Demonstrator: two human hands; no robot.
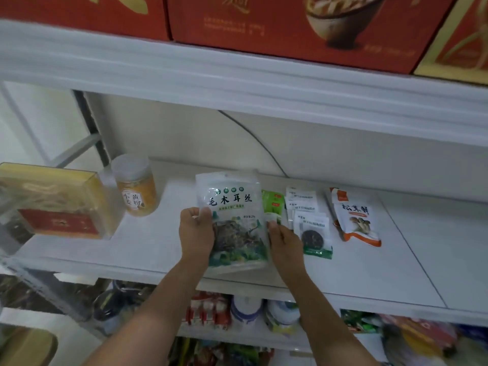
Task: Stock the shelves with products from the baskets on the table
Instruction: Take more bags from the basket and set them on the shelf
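Fingers of the left hand pinched the left edge of a clear packet of shredded wood-ear fungus; the right hand gripped its right edge. The packet sat over the white shelf, between a jar of yellow powder and stacked green-and-white sachets.

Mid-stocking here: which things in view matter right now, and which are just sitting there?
In play: green-and-clear fungus pouch, left hand, right hand, white shelf board.
Idle: yellow-powder plastic jar, orange-white mushroom pouch, red-gold gift box.
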